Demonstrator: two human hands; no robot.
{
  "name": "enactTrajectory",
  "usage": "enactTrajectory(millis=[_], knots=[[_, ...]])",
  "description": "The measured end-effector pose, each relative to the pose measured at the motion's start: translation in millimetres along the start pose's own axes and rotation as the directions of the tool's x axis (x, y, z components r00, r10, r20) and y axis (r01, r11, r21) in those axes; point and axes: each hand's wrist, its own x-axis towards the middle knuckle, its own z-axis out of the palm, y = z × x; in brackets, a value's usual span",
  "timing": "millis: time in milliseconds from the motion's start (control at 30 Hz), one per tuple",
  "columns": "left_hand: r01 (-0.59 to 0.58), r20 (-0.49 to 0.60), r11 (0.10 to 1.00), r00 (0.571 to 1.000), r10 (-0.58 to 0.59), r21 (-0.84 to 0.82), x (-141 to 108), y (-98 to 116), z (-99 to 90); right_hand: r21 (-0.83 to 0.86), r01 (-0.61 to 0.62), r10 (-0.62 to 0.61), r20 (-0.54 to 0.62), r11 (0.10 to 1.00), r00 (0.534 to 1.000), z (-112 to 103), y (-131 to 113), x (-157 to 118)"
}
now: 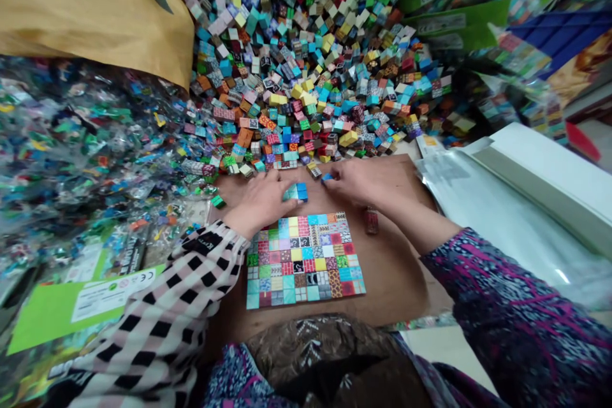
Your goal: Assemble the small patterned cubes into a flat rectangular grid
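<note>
On the brown board point(392, 261), my left hand point(265, 197) rests with its thumb and fingers around a small group of blue and light-blue cube blocks point(296, 192). My right hand point(352, 180) pinches a blue cube block point(327, 178) a short way to the right of that group. Below both hands lies a flat rectangle of many patterned cube blocks point(306, 261), set side by side in rows. A beige-and-dark block point(313, 170) lies between the hands, and a red block point(371, 220) sits under my right forearm.
A large heap of loose cube blocks point(296, 70) rises behind the board. Small bagged parts point(86, 146) pile up at left, beside a green header card point(81, 306). Clear plastic bags point(497, 217) and a white box point(549, 172) are at right. A yellow sack point(95, 13) lies upper left.
</note>
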Motion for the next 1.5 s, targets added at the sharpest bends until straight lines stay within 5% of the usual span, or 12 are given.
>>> enactTrajectory(millis=[400, 633, 800, 1233, 1500], knots=[[0.021, -0.011, 0.998, 1.000, -0.021, -0.052, 1, -1, 1.2, 0.168, 0.031, -0.058, 0.157, 0.985, 0.986, 12, -6, 42], [0.025, -0.004, 0.995, 1.000, -0.025, -0.102, 3, 0, -0.8, 0.305, 0.077, -0.142, 0.197, 0.949, 0.970, 17, -15, 30], [-0.005, -0.011, 0.996, 1.000, 0.005, -0.084, 5, 5, -0.9, 0.394, 0.174, -0.239, 0.122, 0.902, 0.963, 24, -19, 28], [0.063, -0.011, 0.998, 0.998, -0.063, 0.026, 6, 18, -1.6, 0.225, 0.044, -0.074, 0.127, 0.973, 0.989, 20, -24, 6], [0.054, -0.049, 0.995, 0.998, -0.049, 0.089, 11, 24, 2.5, 0.292, 0.104, -0.148, 0.131, 0.951, 0.980, 13, -25, 2]])
